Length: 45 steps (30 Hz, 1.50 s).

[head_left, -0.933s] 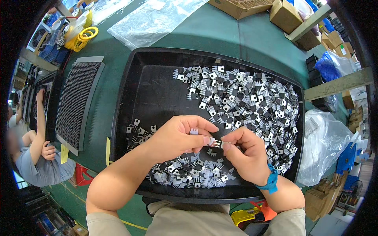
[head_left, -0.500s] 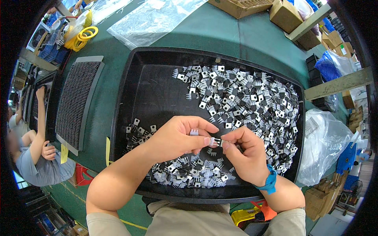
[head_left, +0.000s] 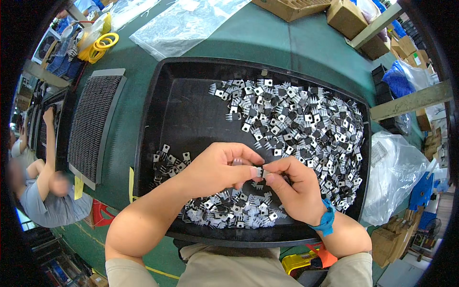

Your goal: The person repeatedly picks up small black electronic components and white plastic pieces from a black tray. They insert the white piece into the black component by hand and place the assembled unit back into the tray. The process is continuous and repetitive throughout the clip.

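Above a black tray (head_left: 158,103), both my hands meet at the fingertips. My left hand (head_left: 217,167) pinches a transistor (head_left: 258,173) between thumb and forefinger, its legs toward the right. The thumb and forefinger of my right hand (head_left: 296,189) close on a small pale piece at the leg end; its shape is mostly hidden. The two pieces appear to touch. Below lies a pile of transistors with pale pieces (head_left: 229,210). A large heap of loose transistors (head_left: 306,119) fills the tray's right side, and a smaller cluster (head_left: 167,160) lies left of my forearm.
Left of the tray, a grey rack (head_left: 93,124) carries dense rows of dark parts. Clear plastic bags (head_left: 189,26) lie beyond the tray and at its right (head_left: 389,177). Cardboard boxes (head_left: 346,19) stand at the back. Another person (head_left: 52,201) sits at the far left.
My right hand has moved slightly left and up, bringing its pale piece against the transistor's legs, which showed bare before. My left hand has barely moved. The person at the left has leaned in.
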{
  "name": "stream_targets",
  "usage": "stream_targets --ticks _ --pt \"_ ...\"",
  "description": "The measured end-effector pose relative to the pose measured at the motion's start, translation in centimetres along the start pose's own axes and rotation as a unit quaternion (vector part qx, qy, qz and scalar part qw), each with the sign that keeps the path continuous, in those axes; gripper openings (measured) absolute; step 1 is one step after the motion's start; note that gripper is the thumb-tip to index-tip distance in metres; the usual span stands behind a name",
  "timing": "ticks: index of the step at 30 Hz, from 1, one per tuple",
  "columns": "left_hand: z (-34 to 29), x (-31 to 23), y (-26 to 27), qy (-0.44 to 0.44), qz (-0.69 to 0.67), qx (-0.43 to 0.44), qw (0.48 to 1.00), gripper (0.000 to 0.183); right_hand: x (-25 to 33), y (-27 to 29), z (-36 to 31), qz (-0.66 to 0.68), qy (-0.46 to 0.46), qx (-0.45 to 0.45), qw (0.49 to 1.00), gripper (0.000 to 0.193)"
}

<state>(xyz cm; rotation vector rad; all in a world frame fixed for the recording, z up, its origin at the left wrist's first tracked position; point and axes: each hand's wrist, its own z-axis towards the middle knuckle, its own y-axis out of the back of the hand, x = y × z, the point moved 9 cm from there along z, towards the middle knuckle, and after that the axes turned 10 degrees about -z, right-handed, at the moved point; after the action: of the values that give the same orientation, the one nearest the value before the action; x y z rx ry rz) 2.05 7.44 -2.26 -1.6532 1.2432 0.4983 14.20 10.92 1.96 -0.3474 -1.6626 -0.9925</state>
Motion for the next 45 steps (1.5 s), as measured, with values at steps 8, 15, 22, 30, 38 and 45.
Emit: stream_targets --ticks 8,15,22,30,38,45 --pt "0.1 0.5 0.1 0.014 0.060 0.016 0.998 0.008 -0.2 -0.6 0.0 -0.003 -0.001 0.041 0.999 0.010" --pt "0.0 0.5 0.3 0.029 0.075 0.002 0.997 0.010 -2.6 -2.1 -0.3 0.239 -0.153 0.087 0.955 0.014" --pt "0.4 0.5 1.8 0.003 -0.015 -0.034 0.999 0.013 -3.9 -2.1 0.4 0.166 -0.197 0.109 0.960 0.015" --pt "0.7 -0.1 2.2 -0.051 -0.152 -0.056 0.985 0.020 -2.0 -3.7 1.4 -0.286 0.073 0.103 0.950 0.021" --pt "0.5 -0.3 1.6 -0.022 -0.224 0.008 0.974 0.018 -0.2 -2.6 1.7 -0.281 0.096 0.083 0.951 0.011" --pt "0.0 -0.9 0.1 -0.053 -0.048 0.017 0.997 0.030 0.6 2.5 0.5 -0.082 0.032 -0.099 0.991 0.015"
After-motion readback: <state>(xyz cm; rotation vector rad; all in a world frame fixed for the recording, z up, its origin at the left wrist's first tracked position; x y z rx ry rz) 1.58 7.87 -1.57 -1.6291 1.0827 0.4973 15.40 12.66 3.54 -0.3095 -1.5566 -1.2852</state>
